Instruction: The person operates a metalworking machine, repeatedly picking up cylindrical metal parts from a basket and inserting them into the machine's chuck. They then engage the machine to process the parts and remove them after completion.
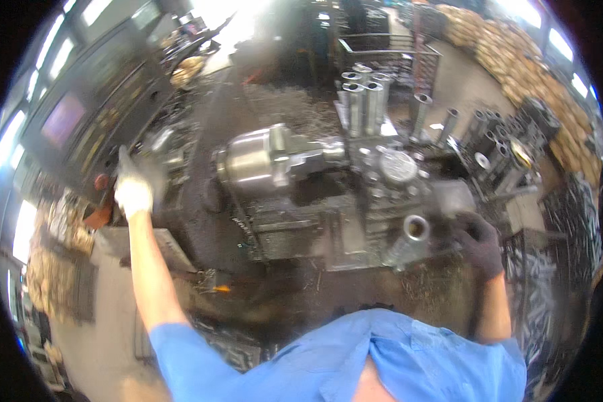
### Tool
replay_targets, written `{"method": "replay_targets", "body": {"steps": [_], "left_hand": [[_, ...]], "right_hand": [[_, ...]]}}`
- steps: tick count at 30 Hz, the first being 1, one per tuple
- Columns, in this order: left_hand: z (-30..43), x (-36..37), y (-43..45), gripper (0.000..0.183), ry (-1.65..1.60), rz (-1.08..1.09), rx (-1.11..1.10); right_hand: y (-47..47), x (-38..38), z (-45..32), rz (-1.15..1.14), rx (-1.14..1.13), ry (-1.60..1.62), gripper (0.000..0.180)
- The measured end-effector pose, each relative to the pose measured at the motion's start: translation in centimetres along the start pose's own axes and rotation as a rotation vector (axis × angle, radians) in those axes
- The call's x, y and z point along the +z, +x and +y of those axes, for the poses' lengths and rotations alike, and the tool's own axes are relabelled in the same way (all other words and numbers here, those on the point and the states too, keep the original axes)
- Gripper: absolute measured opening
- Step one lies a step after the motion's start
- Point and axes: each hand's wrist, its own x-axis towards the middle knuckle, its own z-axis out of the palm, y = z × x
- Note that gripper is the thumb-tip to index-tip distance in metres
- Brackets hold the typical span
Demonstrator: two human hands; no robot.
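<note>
A lathe with a shiny metal chuck [251, 158] lies across the middle, and its tool post [398, 166] stands to the right. In a pale work glove, my left hand [133, 193] reaches to the machine's control panel [98, 113] at the left; blur hides its fingers' exact contact. My right hand [478, 243], in a dark glove, is at the carriage's right end beside a blurred grey part [453, 196]; whether it grips anything cannot be made out. A metal tube [414, 228] stands between the tool post and that hand. Several tubes [364, 103] stand upright behind the tool post.
More metal tubes [502, 145] crowd a surface at the right. Stacked filled sacks [522, 65] line the back right. A wire crate [537, 281] of metal pieces is beside my right arm. Metal shavings [301, 110] lie behind the chuck. A metal plate [148, 246] lies under my left forearm.
</note>
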Motion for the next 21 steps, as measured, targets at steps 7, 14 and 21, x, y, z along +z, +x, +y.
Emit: {"method": "replay_targets", "body": {"steps": [7, 14, 21], "left_hand": [[12.3, -1.1, -40.2, 0.03, -0.656, -0.576, 0.036], [13.5, -7.4, -60.9, 0.055, -0.591, -1.185, -0.202], [12.0, -16.8, -65.9, 0.06, -0.543, -0.982, -0.838]], "right_hand": [[-0.8, 1.5, 2.7, -0.218, 0.063, -0.259, 0.055], [3.0, 7.1, 3.4, -0.374, -0.019, -0.274, 0.085], [0.7, 16.0, 2.6, -0.571, -0.244, -0.05, 0.048]]}}
